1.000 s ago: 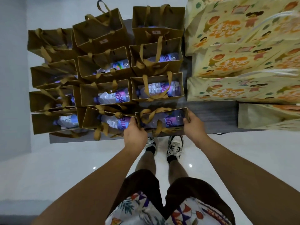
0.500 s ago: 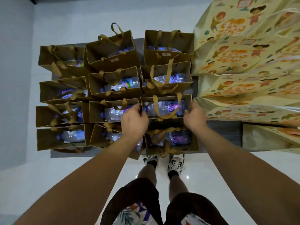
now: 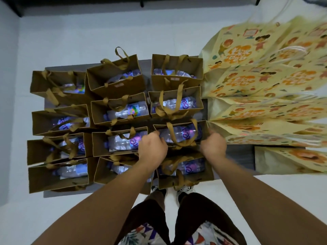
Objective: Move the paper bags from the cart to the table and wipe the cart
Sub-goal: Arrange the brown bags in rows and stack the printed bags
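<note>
Brown paper bags [image 3: 116, 110] with water bottles [image 3: 127, 144] stand in three rows on the grey table [image 3: 238, 156]. Left hand [image 3: 153, 150] and right hand [image 3: 213, 147] grip opposite ends of one bag [image 3: 182, 133], second nearest in right row. Yellow printed bags [image 3: 265, 82] lie far right, touching it

Brown paper bags [image 3: 116, 82] standing upright and open-topped in three tight rows on a grey surface [image 3: 238, 156], touching side by side. Tan ribbon handles flopped over the openings. Clear plastic bottle [image 3: 127, 111] with purple label lying flat inside each. One bag [image 3: 178, 133], second from the near edge in the right row, clasped at both ends.
</note>
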A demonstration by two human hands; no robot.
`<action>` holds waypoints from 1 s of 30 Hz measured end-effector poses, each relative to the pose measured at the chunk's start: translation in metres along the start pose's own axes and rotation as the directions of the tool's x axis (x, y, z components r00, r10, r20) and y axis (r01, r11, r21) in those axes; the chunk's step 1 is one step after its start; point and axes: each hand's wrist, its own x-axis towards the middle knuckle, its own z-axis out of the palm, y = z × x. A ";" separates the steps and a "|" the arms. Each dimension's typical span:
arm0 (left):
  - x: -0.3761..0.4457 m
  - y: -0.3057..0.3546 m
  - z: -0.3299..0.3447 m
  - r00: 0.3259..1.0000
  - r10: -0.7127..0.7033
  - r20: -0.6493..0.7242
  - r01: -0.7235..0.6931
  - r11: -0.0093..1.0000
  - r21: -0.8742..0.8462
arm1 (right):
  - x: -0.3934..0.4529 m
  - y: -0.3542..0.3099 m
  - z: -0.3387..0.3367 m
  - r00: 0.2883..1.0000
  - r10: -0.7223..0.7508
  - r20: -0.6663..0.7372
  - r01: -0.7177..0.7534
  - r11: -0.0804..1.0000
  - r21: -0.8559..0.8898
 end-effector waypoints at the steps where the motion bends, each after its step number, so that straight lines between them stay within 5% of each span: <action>1: 0.001 0.003 -0.003 1.000 -0.027 -0.013 0.026 0.999 -0.021 | -0.006 -0.006 -0.003 0.999 -0.038 -0.023 0.038 0.999 0.003; 6: 0.028 0.014 -0.029 0.980 -0.067 -0.188 0.040 0.988 -0.146 | 0.005 -0.055 -0.014 0.933 -0.283 -0.221 0.291 0.957 0.006; 13: 0.094 0.042 -0.037 0.990 -0.063 -0.126 0.052 0.995 -0.088 | 0.093 -0.088 -0.026 1.000 -0.022 -0.005 0.022 0.998 0.053; 21: 0.102 0.058 -0.036 0.985 -0.099 -0.142 0.087 0.992 -0.092 | 0.094 -0.078 -0.027 0.999 -0.002 -0.035 0.005 0.998 0.059; 26: 0.121 0.067 -0.051 0.956 -0.151 -0.251 0.112 0.980 -0.162 | 0.114 -0.125 -0.038 0.952 -0.233 -0.199 0.263 0.954 0.145; 30: 0.170 0.074 -0.061 0.976 -0.191 -0.101 0.138 0.910 -0.391 | 0.161 -0.154 -0.043 0.996 -0.053 -0.071 0.064 0.983 0.170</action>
